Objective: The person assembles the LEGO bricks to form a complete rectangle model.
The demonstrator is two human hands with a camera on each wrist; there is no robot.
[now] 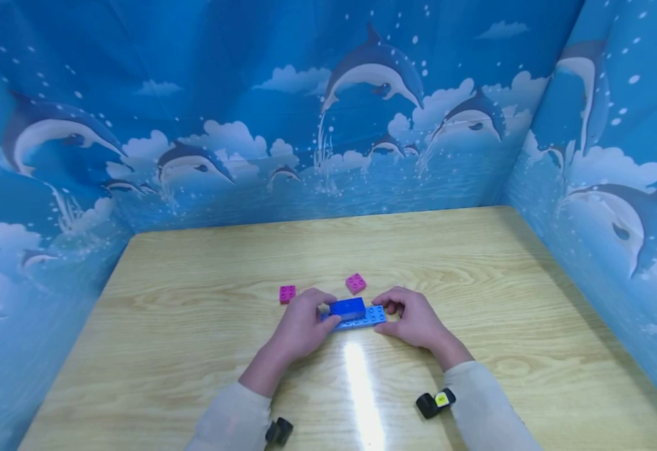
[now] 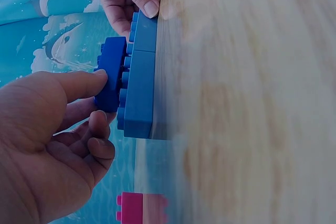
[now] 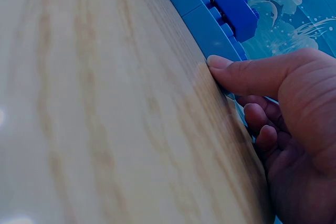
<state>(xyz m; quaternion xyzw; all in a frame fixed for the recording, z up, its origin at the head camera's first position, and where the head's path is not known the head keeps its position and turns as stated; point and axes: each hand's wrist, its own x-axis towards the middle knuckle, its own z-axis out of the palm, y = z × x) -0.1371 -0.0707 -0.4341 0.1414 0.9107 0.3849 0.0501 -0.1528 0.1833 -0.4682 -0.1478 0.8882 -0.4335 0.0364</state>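
Observation:
Two light blue building bricks lie end to end on the table, a seam between them showing in the left wrist view. My left hand pinches a dark blue brick between thumb and fingers, holding it right over the studs of the light blue row. In the right wrist view a thin gap shows between the dark blue brick and those studs. At the row's right end, my right hand grips the light blue brick, thumb on its near side.
A pink brick sits beyond my left hand, and another pink brick lies just behind the blue ones. The wood-grain table is walled at the back and sides by a dolphin-print curtain.

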